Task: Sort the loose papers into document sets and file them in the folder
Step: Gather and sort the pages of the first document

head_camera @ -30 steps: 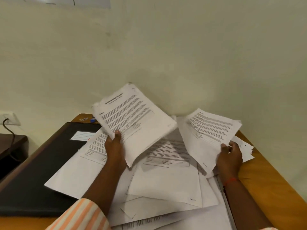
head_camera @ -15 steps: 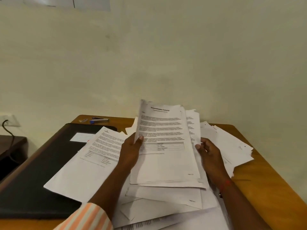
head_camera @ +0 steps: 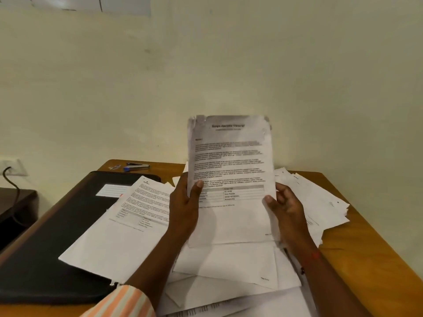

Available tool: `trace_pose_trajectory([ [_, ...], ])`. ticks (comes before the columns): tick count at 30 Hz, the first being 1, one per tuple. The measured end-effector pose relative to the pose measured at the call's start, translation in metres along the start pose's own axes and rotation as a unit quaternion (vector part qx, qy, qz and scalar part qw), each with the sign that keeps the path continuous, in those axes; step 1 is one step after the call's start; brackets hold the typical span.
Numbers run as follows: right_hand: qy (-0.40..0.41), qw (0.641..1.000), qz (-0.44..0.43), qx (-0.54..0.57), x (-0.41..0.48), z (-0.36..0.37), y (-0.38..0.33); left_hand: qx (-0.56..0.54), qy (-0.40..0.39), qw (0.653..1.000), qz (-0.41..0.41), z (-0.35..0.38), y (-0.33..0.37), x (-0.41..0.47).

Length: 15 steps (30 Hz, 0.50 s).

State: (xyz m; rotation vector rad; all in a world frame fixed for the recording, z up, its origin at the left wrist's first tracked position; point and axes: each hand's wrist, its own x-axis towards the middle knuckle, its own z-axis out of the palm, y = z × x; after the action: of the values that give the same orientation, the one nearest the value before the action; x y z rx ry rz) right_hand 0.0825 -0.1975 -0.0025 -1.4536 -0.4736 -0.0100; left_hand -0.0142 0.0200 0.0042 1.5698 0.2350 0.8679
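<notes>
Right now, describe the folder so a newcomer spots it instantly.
Start at the wooden table against the wall; its left side holds the black folder, lying flat. Unlike the white papers around it, it is dark, bears a white lined label, and a loose sheet overlaps its right edge.

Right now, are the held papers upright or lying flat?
Upright: the left hand and right hand hold the paper stack standing, heading uppermost.

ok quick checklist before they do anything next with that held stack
1. Grip: left hand and right hand hold the paper stack by its side edges: ok.
2. Stack squared: top corners ragged: not ok.
3. One document set: only its front shows: cannot tell.
4. Filing spot: black folder closed, loose sheet overlaps it: not ok.
5. Tools: stapler in sight, far edge of the table: ok.
</notes>
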Motion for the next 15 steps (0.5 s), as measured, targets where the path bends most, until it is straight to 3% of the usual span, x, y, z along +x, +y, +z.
trace_pose_trajectory([
  [7, 0.011, 0.998, -0.054, -0.042, -0.007, 0.014, -0.009, -0.007, 0.052, 0.997, 0.063, 0.003, 0.017, -0.005],
  [15, -0.041, 0.999, -0.025, -0.021, -0.013, 0.013, -0.004, -0.059, 0.048, 0.997, -0.002, 0.006, 0.010, -0.006],
])
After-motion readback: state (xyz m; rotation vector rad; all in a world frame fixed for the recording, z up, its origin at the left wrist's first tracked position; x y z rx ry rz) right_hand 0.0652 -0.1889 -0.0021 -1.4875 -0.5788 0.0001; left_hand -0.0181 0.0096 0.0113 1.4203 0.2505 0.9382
